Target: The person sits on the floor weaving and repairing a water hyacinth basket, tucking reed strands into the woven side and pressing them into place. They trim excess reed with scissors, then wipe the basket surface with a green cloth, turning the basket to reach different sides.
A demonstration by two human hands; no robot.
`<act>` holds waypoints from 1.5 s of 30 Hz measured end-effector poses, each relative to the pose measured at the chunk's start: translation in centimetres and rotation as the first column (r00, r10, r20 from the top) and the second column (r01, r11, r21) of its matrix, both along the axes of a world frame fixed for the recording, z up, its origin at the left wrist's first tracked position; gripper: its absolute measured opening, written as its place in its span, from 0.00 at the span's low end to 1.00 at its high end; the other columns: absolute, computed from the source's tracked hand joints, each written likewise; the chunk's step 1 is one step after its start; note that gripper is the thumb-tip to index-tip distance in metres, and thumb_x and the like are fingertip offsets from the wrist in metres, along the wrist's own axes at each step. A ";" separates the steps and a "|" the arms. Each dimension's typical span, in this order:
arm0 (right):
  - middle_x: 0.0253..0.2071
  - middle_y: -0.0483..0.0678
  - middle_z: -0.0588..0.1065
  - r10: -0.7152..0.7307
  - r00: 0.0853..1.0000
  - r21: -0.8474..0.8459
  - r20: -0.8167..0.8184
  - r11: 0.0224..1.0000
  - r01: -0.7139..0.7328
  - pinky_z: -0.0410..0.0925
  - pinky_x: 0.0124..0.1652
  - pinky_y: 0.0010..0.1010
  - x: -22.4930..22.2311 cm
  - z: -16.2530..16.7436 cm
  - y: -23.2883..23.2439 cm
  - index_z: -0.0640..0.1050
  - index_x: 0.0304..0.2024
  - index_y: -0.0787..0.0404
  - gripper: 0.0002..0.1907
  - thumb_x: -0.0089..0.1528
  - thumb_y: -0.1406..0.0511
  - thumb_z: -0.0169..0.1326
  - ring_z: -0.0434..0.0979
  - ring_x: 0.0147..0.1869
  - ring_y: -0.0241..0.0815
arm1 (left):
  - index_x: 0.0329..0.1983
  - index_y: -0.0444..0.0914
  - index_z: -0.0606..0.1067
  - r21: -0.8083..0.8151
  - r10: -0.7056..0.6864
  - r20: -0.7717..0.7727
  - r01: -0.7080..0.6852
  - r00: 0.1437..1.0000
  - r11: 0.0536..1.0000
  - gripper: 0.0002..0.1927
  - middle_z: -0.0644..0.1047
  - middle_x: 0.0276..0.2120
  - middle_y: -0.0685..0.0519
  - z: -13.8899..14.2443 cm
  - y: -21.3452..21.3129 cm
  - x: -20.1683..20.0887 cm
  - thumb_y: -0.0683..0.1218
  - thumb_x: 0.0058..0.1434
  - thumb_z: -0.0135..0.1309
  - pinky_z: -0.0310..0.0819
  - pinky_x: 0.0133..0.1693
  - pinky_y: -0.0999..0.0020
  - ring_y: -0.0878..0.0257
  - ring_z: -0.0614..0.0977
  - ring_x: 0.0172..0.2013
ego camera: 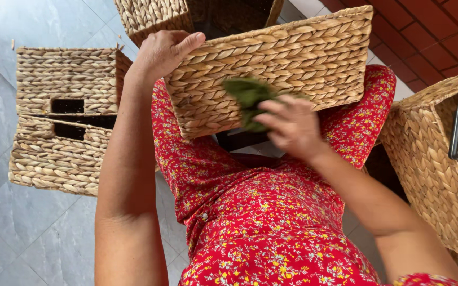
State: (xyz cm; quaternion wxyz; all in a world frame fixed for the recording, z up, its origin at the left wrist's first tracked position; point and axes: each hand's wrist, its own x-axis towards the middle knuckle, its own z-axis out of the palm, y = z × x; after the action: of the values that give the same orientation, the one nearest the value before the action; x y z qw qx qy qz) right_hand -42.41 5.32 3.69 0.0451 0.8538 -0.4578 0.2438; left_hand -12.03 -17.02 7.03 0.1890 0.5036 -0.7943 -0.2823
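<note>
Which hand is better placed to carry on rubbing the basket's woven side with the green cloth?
Right, probably. The right hand already presses the green cloth against the woven basket, while the left hand grips the basket's upper corner, steadying it on the lap.

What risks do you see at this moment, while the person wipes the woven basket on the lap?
1. The left hand grips only one corner of the woven basket, which rests tilted on the lap; rubbing by the right hand with the green cloth might push it off.
2. A knife leans on the rim of the basket on the right, near the right elbow; a bump could knock it down.
</note>
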 end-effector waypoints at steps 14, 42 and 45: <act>0.69 0.42 0.69 -0.094 0.986 -0.021 0.134 0.995 0.097 0.59 0.63 0.45 5.5 -1.4 0.2 0.76 0.63 0.51 0.26 0.61 0.65 0.61 0.68 0.65 0.46 | 0.49 0.43 0.84 0.033 0.012 0.069 -0.015 0.998 0.999 0.37 0.83 0.34 0.43 0.2 -0.3 -0.1 0.76 0.64 0.45 0.74 0.45 0.50 0.46 0.84 0.41; 0.56 0.44 0.75 -0.593 0.573 0.031 0.566 0.709 0.704 0.71 0.58 0.44 -15.6 0.1 -5.2 0.80 0.56 0.51 0.14 0.70 0.59 0.64 0.72 0.59 0.46 | 0.52 0.43 0.83 -0.027 0.029 0.065 -0.027 0.997 0.999 0.38 0.83 0.35 0.44 1.5 0.8 -0.7 0.76 0.67 0.40 0.75 0.45 0.52 0.46 0.84 0.41; 0.67 0.47 0.72 -0.463 0.785 -0.098 0.412 0.834 0.543 0.65 0.70 0.50 -8.1 -0.7 -6.8 0.77 0.64 0.52 0.21 0.70 0.61 0.63 0.70 0.72 0.50 | 0.52 0.43 0.83 -0.031 0.026 0.060 -0.024 0.998 0.999 0.37 0.83 0.36 0.43 1.4 0.8 -0.5 0.75 0.68 0.41 0.74 0.46 0.52 0.45 0.83 0.42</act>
State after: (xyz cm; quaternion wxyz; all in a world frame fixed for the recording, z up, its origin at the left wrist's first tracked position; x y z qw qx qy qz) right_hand -50.54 -1.45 2.95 0.1116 0.6280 -0.6411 0.4268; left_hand -12.54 -16.18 8.45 0.1760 0.5187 -0.7977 -0.2523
